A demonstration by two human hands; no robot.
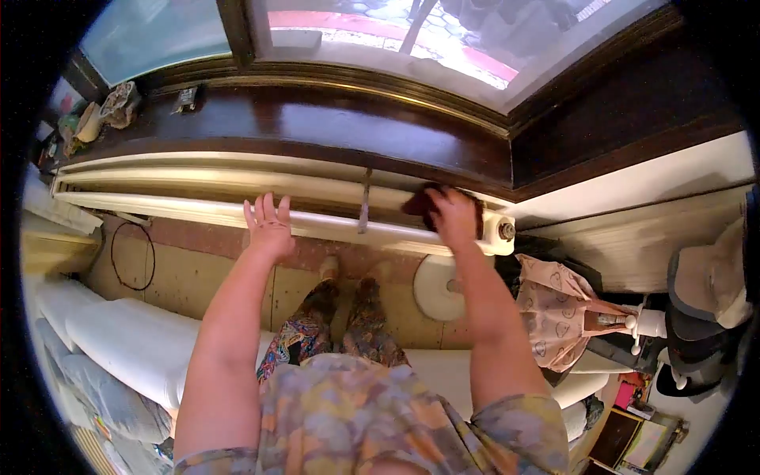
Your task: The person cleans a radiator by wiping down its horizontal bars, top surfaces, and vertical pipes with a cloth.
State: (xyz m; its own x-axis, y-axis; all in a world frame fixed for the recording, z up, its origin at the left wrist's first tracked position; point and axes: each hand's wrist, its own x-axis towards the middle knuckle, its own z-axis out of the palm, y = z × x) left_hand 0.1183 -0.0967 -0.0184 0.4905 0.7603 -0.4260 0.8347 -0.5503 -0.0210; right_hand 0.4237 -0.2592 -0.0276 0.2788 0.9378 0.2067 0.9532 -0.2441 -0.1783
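Note:
A long cream-white radiator (pixel 170 208) runs below the dark wooden windowsill. My left hand (pixel 271 226) rests on its front top edge, fingers spread and holding nothing. At the right end, my right hand (pixel 457 220) is closed on a dark maroon cloth (pixel 419 204), which lies against the top of the radiator. The palm and part of the cloth are hidden under that hand. Between my hands, a thin metal bracket (pixel 365 202) crosses the radiator. A round plug fitting (pixel 506 230) sits at its right end, beside the cloth.
On the windowsill (pixel 317 119) are a small grey object (pixel 186 99) and ornaments (pixel 119 105) at the left. A black cable loop (pixel 133 255) and a round white disc (pixel 438 288) lie low by the floor. To the right hang a pink patterned bag (pixel 554 305) and several caps (pixel 704 277). White upholstery stands behind me.

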